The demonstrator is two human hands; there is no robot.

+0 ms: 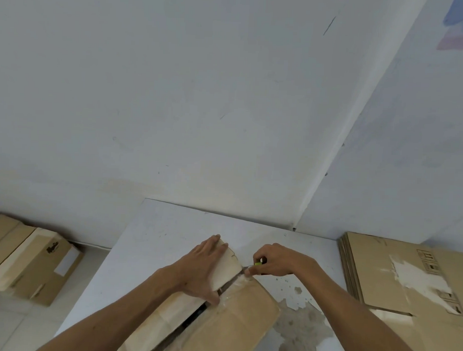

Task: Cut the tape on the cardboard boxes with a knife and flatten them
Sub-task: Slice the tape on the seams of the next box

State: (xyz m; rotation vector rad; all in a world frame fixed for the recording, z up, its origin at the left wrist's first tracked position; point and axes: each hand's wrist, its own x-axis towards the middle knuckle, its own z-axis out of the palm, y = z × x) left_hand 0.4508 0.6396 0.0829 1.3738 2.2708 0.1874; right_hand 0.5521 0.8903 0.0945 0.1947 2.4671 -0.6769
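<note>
On the white table [155, 225] in front of you lies the cardboard box [236, 317] you are working on, its top seam running away from you toward the wall. Your left hand [203, 263] lies flat with straight fingers on the pale left flap, pressing it down. Your right hand [274, 259] is curled round the knife [257, 264], whose green-marked handle peeps out between the fingers, with the blade at the far end of the seam. Nearer to you the seam already gapes dark between the two flaps, so the tape on top looks cut along most of its length; I judge this cut to be nearly finished. What remains for this box is any tape on its other sides, hidden from view, and then the flattening. To your right a stack of flattened boxes [405, 276] lies on the table, so part of the work is done. Down on the floor to your left stand more taped boxes [30, 263], not yet opened
</note>
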